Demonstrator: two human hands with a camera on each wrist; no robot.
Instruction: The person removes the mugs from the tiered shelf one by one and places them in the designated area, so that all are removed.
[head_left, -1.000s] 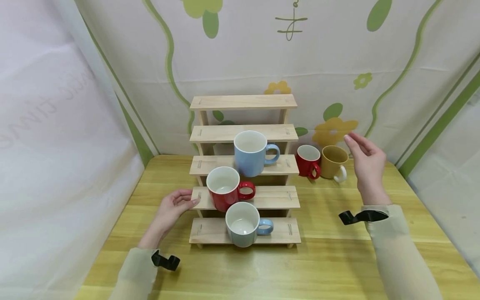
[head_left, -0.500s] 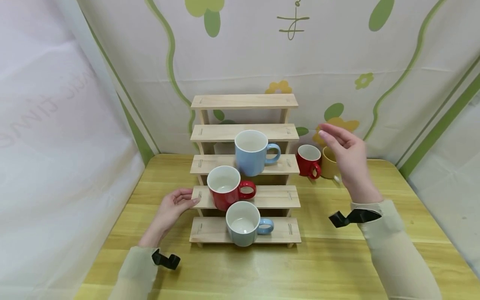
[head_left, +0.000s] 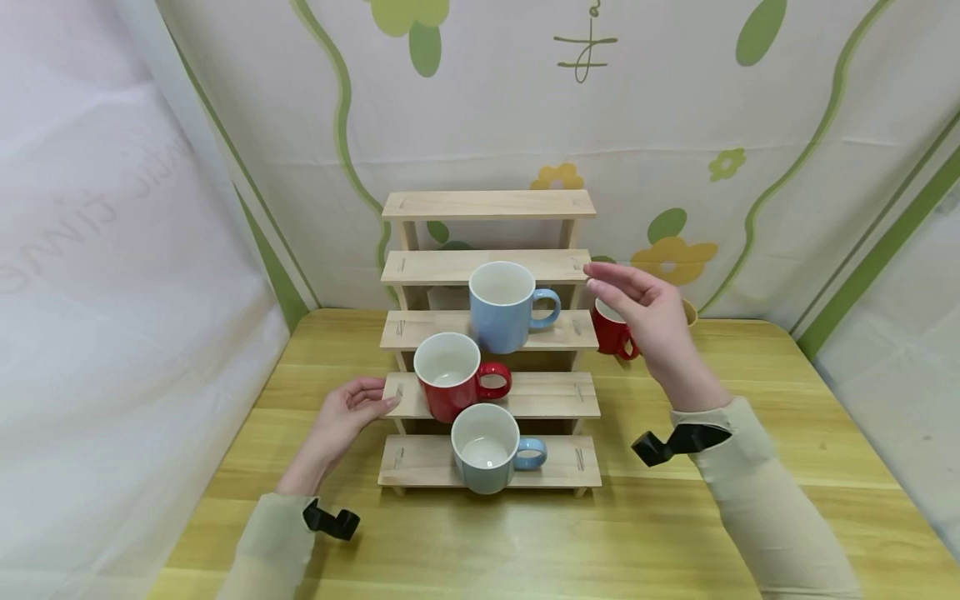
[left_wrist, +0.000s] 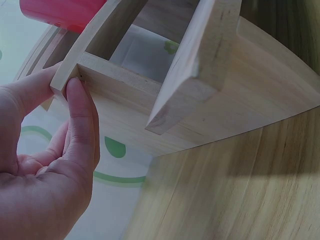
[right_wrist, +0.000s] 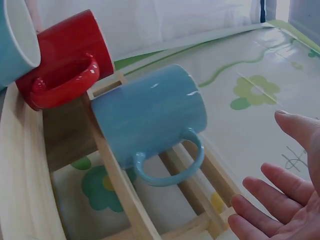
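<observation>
A stepped wooden shelf (head_left: 487, 204) stands on the table. My left hand (head_left: 341, 429) pinches the left end of its second step from the bottom, thumb above and fingers beneath in the left wrist view. My right hand (head_left: 652, 321) is in the air beside the shelf's right side, holding nothing, thumb and fingers apart in the right wrist view. Nearest to it is a light blue mug (right_wrist: 150, 117) on the third step, handle to the right. A red mug (head_left: 448, 387) sits on the second step, and a pale mug (head_left: 486, 454) with a blue handle on the lowest.
Behind my right hand another red mug (head_left: 609, 329) and a mustard mug (head_left: 690, 313) stand on the wooden table (head_left: 495, 550); the hand partly hides both. White cloth (head_left: 480, 108) printed with flowers hangs behind the shelf.
My right hand has moved left, from beside the mustard mug to the shelf's right side, covering most of that mug. My left hand stays on the step, and the mugs stand where they were.
</observation>
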